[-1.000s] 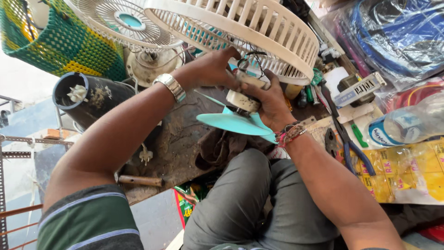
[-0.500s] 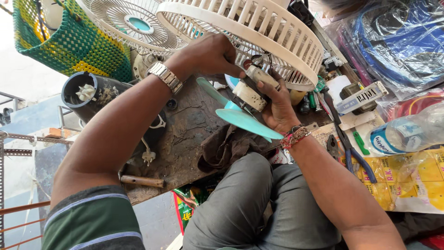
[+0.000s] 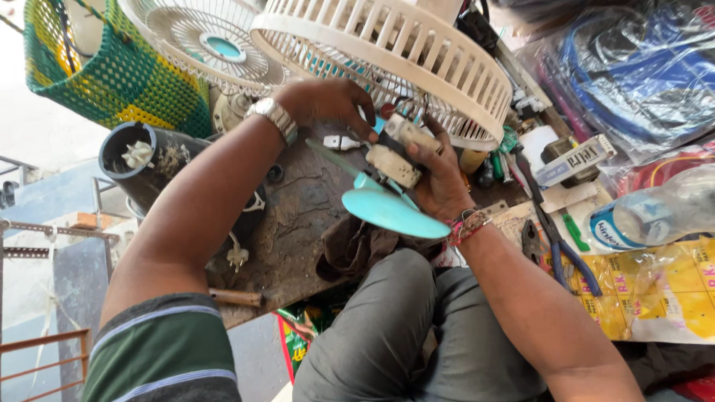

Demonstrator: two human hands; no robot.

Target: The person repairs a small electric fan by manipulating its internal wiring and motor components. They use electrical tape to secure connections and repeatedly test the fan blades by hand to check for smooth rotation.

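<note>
Two hands: both closed on one part, above the worn workbench (image 3: 298, 223).
Left hand (image 3: 328, 104): fingers pinching the motor's top.
Right hand (image 3: 439, 179): clamped around the cream fan motor with turquoise plastic blades (image 3: 391, 212).
Behind: cream plastic fan guard (image 3: 395, 52).

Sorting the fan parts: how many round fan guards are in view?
2. A cream slatted guard lies just above both hands, over the workbench. A wire-type guard with a teal hub sits to its left, beside the green woven basket. Others may be hidden.

Fan motor (image 3: 395, 155) partly behind fingers (image 3: 428, 152)
</note>
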